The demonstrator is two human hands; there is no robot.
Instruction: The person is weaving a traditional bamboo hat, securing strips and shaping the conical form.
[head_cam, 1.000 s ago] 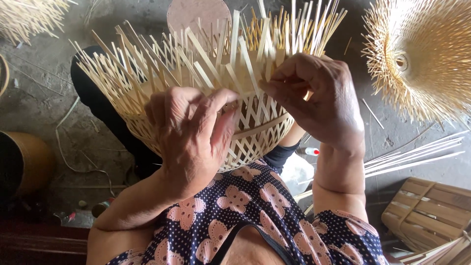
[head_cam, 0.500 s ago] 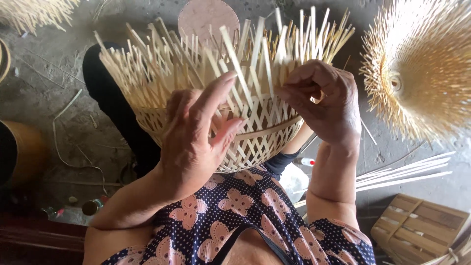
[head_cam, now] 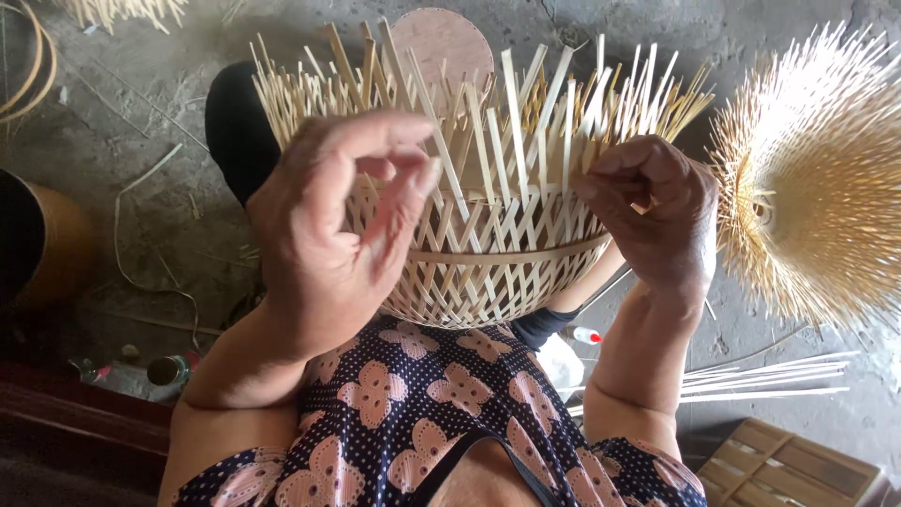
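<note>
Fingers of the left hand (head_cam: 333,235) are loosely spread and curled in front of the half-woven bamboo basket (head_cam: 488,253), touching its near wall but gripping nothing that I can make out. Fingers of the right hand (head_cam: 652,211) are pinched on one upright bamboo strip (head_cam: 587,141) at the rim. The basket rests on the person's lap, just beyond both hands, its loose strip ends fanning upward.

A risk, as I judge it: bent too sharply, the pinched strip could crack, or a neighbouring end could spring out of the weave, since the left hand steadies rather than clamps.

Below the left wrist, on the floor, lies a small can (head_cam: 169,369) with a dark top; below the right wrist, a small white bottle (head_cam: 584,334) with a red cap. Right of the right hand sits another spiky unfinished basket (head_cam: 826,178).
</note>
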